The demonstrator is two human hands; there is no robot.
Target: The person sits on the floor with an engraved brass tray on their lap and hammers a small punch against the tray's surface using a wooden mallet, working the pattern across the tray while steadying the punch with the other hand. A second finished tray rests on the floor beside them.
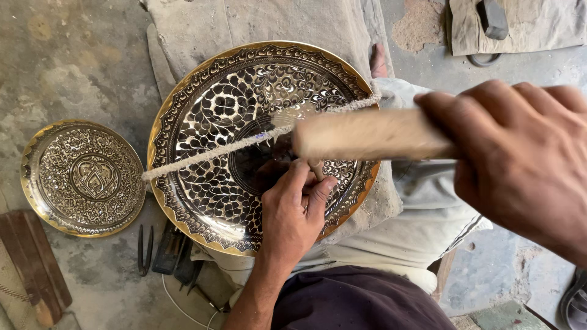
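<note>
Head view: big plate (214, 122) rests on the lap cloth (391, 238), its pattern cut over nearly the whole face; by my judgement only touch-up near the centre is left. A finished small plate (82, 177) lies on the floor, left. Right hand (520, 159), fingers wrapped tight, grips the blurred mallet (367, 134). Left hand (293, 214) pinches the chisel (316, 168) against the big plate.
</note>
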